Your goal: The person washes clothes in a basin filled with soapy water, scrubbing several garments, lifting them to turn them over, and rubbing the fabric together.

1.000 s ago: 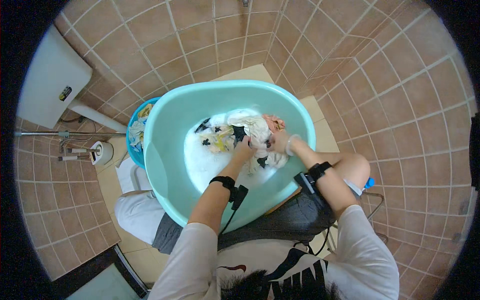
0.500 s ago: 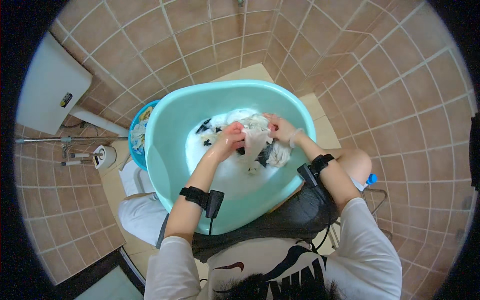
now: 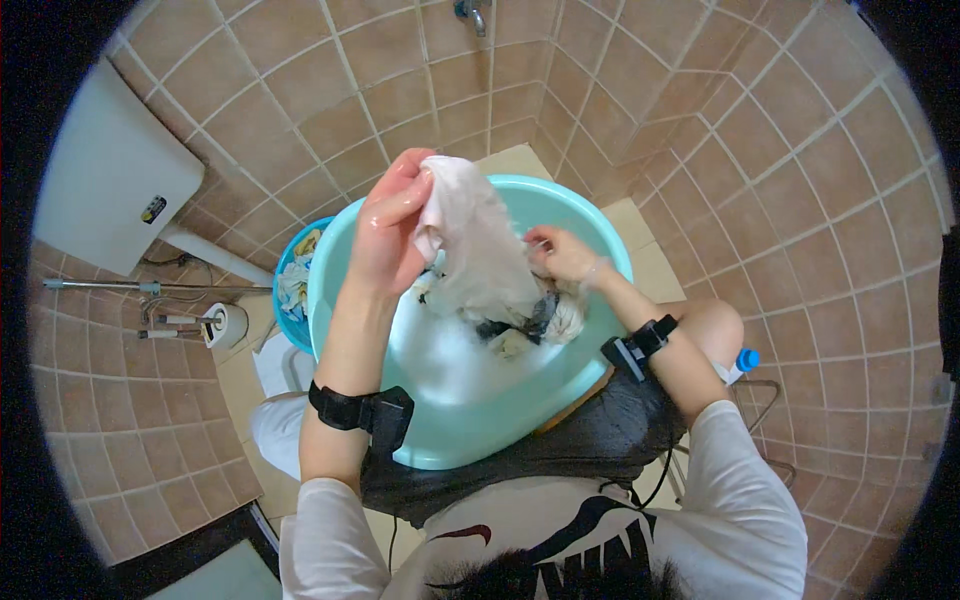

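- Left hand [image 3: 388,220] is now pinching the white cloth [image 3: 475,235], hoisting it toward the 11 o'clock side of the tub [image 3: 440,430].
- So it's mostly rising off the wet clothes [image 3: 566,320] around 3 o'clock, no longer bunching low.
- Right hand [image 3: 565,256] is hovering half-curled at 2 o'clock; can't tell if it's gripping anything.

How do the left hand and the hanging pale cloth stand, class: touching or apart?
Touching: the head view shows the left hand holding the pale cloth by its upper edge.
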{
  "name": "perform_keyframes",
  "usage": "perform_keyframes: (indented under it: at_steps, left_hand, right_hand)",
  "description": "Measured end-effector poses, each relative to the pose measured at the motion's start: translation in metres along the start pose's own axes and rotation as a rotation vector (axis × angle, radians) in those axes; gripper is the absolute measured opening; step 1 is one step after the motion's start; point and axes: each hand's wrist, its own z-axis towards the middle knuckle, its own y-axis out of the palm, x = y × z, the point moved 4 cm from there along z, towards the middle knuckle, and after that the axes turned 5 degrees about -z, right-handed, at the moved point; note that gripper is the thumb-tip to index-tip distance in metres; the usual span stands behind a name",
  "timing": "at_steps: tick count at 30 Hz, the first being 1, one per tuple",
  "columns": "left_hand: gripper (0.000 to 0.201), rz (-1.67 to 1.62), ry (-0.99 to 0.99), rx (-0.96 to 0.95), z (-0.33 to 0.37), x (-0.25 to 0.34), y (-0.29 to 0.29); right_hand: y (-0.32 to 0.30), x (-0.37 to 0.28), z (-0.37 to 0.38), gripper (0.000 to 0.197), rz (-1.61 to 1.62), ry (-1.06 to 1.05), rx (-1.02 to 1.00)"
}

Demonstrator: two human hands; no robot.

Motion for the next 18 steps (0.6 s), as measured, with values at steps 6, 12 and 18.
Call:
perform_keyframes:
  at_steps: [6, 12, 18]
  left_hand:
    - [0.024, -0.057, 0.205, 0.111, -0.005, 0.065, 0.014]
    - [0.027, 0.181, 0.253, -0.036, -0.025, 0.153, -0.018]
    - [0.033, 1.114, -0.431, 0.303, -0.067, 0.083, -0.129]
  right_hand:
    - [0.049, -0.072, 0.016, 0.036, 0.223, -0.189, -0.356]
    - [0.018, -0.118, 0.027, 0.035, 0.553, -0.2, -0.262]
    - [-0.015, -0.07, 0.014, 0.029, 0.31, -0.174, -0.172]
